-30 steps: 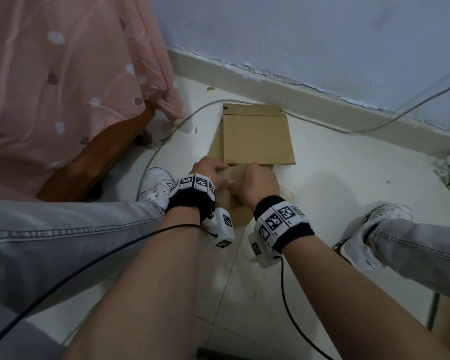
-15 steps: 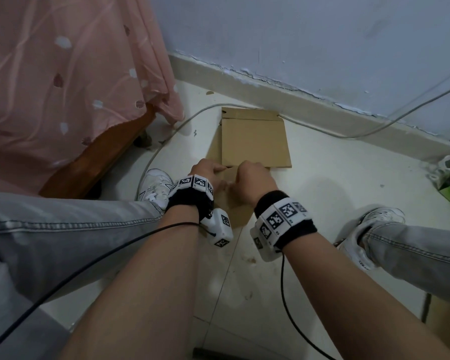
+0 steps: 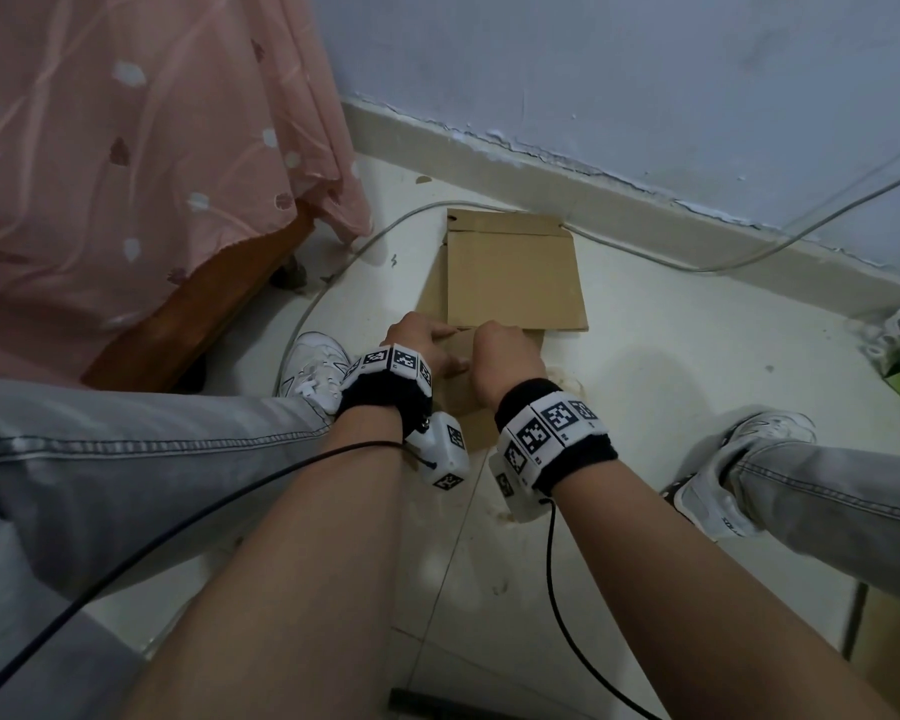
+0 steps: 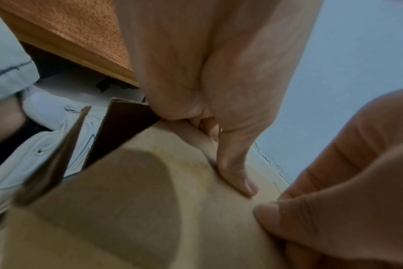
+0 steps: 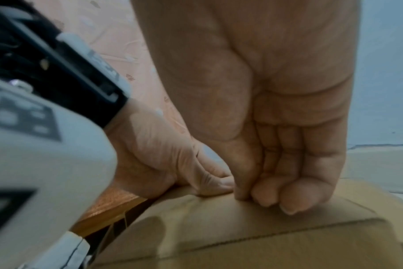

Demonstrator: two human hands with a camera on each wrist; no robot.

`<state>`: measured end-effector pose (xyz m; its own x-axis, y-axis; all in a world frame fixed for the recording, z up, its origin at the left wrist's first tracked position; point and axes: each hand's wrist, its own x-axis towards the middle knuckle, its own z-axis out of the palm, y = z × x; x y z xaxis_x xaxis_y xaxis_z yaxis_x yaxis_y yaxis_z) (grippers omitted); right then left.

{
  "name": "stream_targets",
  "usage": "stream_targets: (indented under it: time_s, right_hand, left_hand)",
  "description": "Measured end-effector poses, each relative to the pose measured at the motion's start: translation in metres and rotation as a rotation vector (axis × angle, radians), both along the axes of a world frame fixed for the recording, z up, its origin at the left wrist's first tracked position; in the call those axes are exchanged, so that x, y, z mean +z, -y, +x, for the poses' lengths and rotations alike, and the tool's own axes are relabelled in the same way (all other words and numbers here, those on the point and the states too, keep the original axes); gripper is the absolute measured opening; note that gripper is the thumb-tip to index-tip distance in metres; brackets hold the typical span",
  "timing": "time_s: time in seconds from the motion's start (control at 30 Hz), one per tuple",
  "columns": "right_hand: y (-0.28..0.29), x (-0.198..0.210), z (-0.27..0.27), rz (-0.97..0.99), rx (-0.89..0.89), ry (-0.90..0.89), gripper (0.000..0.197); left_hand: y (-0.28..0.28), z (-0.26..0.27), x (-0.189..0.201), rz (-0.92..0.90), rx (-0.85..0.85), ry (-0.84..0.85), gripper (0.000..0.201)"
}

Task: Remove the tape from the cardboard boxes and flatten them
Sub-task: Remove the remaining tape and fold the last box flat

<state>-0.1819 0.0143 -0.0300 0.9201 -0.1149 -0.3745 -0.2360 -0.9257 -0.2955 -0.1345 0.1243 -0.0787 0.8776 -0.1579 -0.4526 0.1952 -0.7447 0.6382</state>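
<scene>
Lengthwise, cardboard box (image 3: 510,275) points toward the wall (image 3: 645,85).

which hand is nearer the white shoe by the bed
Left. The left hand is just beside the white shoe; the right hand sits farther off, across the cardboard box.

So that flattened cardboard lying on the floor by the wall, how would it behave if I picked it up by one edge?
The flattened cardboard would probably feel light, since it lies as a thin sheet. It would likely stay fairly stiff across its panels but hinge at the fold near its far edge, letting the flap swing. On the smooth floor it may slide rather than lift cleanly.
</scene>
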Motion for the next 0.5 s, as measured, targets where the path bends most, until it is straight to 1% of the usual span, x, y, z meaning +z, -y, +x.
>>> stream_targets:
  time_s: [0.2, 0.3, 0.43, 0.5]
  right_hand:
    - [0.006, 0.004, 0.005, 0.042, 0.007, -0.116, 0.027]
    - [0.01, 0.004, 0.005, 0.053, 0.008, -0.138, 0.025]
    - [0.02, 0.004, 0.003, 0.065, -0.028, -0.147, 0.027]
    - [0.025, 0.002, 0.005, 0.09, -0.041, -0.133, 0.024]
  left_hand:
    - [0.0, -0.001, -0.003, -0.006, 0.011, 0.006, 0.06]
    - [0.0, -0.001, -0.004, -0.013, 0.013, 0.013, 0.061]
    - [0.0, 0.002, -0.005, -0.027, 0.015, -0.002, 0.061]
    - [0.0, 0.003, -0.005, -0.026, 0.008, -0.008, 0.06]
